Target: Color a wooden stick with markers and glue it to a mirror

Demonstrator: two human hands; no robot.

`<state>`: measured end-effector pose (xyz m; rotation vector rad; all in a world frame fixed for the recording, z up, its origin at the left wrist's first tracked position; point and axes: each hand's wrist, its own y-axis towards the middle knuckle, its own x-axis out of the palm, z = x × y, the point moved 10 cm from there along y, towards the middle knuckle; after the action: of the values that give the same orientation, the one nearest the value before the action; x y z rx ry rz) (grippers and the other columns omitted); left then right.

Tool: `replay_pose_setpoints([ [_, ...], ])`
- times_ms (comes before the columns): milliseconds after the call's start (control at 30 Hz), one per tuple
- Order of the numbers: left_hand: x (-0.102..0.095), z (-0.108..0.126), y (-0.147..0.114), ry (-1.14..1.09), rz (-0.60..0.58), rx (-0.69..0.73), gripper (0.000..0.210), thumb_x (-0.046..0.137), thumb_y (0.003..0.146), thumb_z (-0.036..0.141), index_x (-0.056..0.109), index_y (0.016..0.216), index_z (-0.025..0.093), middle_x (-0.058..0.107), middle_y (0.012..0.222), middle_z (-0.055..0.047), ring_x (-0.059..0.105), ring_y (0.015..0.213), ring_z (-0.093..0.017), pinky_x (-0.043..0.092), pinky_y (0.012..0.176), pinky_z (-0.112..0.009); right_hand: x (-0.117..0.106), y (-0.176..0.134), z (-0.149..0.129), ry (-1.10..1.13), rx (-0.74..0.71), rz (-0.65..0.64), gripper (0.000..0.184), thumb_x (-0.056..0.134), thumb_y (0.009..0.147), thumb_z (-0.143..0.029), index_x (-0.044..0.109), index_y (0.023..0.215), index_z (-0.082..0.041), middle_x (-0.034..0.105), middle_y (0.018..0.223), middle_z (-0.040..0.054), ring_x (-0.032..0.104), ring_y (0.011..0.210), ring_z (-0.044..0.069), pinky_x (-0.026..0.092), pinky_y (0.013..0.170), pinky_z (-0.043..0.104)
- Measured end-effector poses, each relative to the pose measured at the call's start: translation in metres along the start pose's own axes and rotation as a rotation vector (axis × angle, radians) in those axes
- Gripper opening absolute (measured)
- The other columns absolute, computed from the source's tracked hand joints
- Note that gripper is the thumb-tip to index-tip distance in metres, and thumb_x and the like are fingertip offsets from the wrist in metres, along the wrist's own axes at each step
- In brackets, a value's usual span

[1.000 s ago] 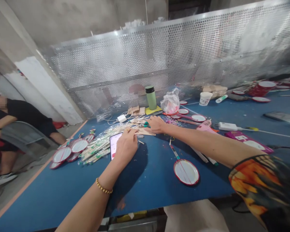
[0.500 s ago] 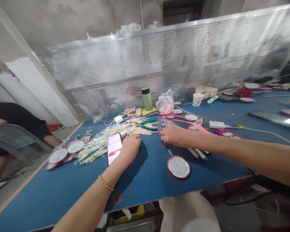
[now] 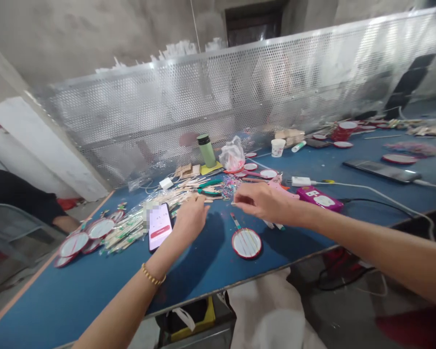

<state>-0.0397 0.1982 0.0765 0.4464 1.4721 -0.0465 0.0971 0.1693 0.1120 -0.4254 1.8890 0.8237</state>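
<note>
My left hand (image 3: 192, 213) is closed at the near edge of a pile of flat wooden sticks (image 3: 183, 190), beside a lit phone (image 3: 160, 227). What its curled fingers hold, if anything, is hidden. My right hand (image 3: 256, 199) is above the blue table, its fingers pinched together. Something very small may be at the fingertips, but I cannot make it out. Just below lies a small round paddle (image 3: 247, 243) with a white face, red rim and short handle pointing away. Green-handled pliers (image 3: 209, 186) rest on the sticks, next to a heap of coloured bands (image 3: 229, 185).
Finished-looking round paddles (image 3: 73, 244) lie at the left. A pink glue gun (image 3: 281, 188), purple box (image 3: 319, 198) and white cable plug (image 3: 301, 181) are right of my hand. Behind stand a green bottle (image 3: 207, 151), paper cup (image 3: 277, 148) and perforated metal screen (image 3: 189, 97).
My right hand has come away from the paddle's handle, whose end now shows. My left hand stays by the sticks. The whole view has swung to the right.
</note>
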Motion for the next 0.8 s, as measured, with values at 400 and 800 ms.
replay_pose_setpoints([
  [400,-0.008,0.072,-0.041,-0.791,0.019,0.038,0.011,0.058,0.085,0.021,0.068,0.088,0.018,0.072,0.078,-0.002,0.061,0.067,-0.015,0.045,0.063,-0.027,-0.004,-0.063,-0.013,0.219,-0.151,0.398,0.018,0.05,0.099,-0.014,0.066,0.09,-0.017,0.063,0.08,0.0042,0.06,0.072,0.015,0.048,0.065,0.027],
  [800,-0.002,0.051,-0.037,-0.835,0.054,-0.063,0.022,0.054,0.086,0.032,0.069,0.075,0.02,0.067,0.064,0.001,0.051,0.054,-0.012,0.041,0.054,-0.025,-0.057,-0.092,0.048,0.073,0.182,0.634,0.015,0.055,0.095,-0.025,0.067,0.086,-0.021,0.071,0.08,0.0027,0.062,0.066,0.015,0.048,0.063,0.026],
])
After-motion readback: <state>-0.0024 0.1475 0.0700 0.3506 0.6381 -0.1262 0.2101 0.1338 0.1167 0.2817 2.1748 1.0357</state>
